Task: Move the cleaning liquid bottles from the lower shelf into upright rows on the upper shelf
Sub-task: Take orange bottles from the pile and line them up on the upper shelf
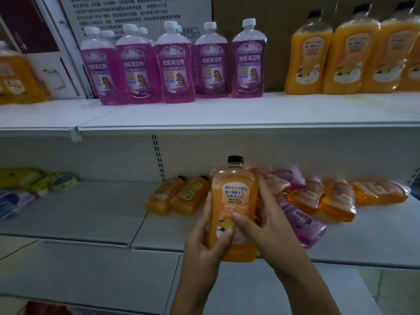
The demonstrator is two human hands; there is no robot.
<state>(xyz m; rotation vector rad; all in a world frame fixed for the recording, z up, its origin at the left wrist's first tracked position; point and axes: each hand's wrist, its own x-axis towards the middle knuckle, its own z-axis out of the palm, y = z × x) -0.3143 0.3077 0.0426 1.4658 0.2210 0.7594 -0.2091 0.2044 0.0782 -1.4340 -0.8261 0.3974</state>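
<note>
Both hands, left hand [210, 226] and right hand [261, 214], are grasping one orange bottle [234, 198] upright, cap up, in front of the lower shelf [91, 210]. The upper shelf [227, 112] is lying straight above, its orange row [354, 53] up to the right

White metal shelving [227, 114] fills the view (its slotted upright [158, 155] dark-notched). Cardboard boxes [272, 30] stand behind. Light is dim.

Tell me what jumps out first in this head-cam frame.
An orange bottle with a black cap held upright in front of the lower shelf, gripped by the left hand and the right hand. Above, a row of purple bottles stands on the upper shelf, with orange bottles standing to its right. Behind the hands, orange and purple bottles lie jumbled on the lower shelf.
</note>
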